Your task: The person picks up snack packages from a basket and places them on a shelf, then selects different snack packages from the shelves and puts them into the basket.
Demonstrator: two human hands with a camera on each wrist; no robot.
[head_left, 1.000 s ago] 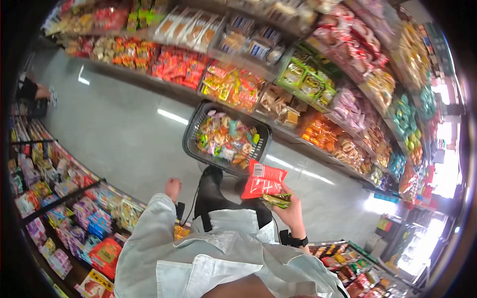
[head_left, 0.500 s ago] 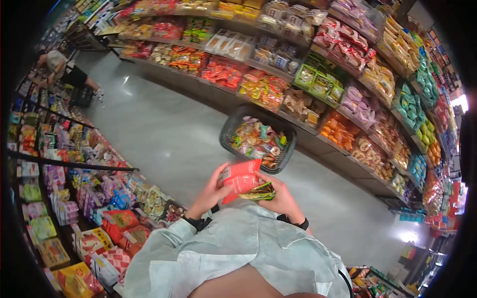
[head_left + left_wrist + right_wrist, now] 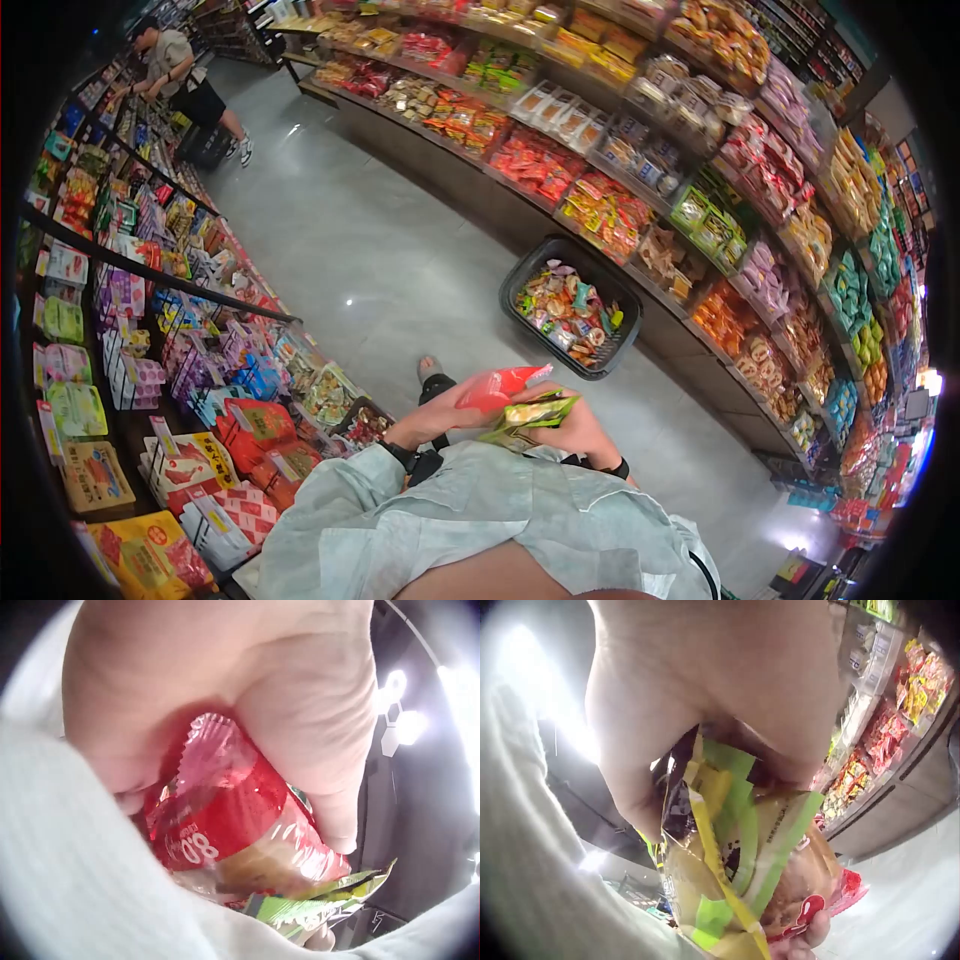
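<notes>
My left hand [image 3: 428, 418] grips a red snack bag [image 3: 492, 388] in front of my body. In the left wrist view that bag [image 3: 225, 799] has a crimped end tucked between thumb and fingers, and a clear window. Close beside it, my right hand [image 3: 580, 435] pinches green and yellow snack packets [image 3: 538, 411]. The right wrist view shows these crumpled packets [image 3: 735, 847] under the thumb and fingers, overlapping the red bag [image 3: 806, 892]. Ahead on the floor stands a black basket [image 3: 590, 370] holding many small wrapped snacks [image 3: 568, 310].
Stepped shelves of bagged snacks [image 3: 540, 165] curve along the right, with the basket close to their base. On the left runs a rack of packaged snacks [image 3: 130, 360] with a black rail [image 3: 170, 275]. A person [image 3: 180, 75] stands at that rack farther down the aisle.
My left hand came in from the side and took hold of the red bag, which my right hand held with the green packets. My view turned, so the basket appears farther right.
</notes>
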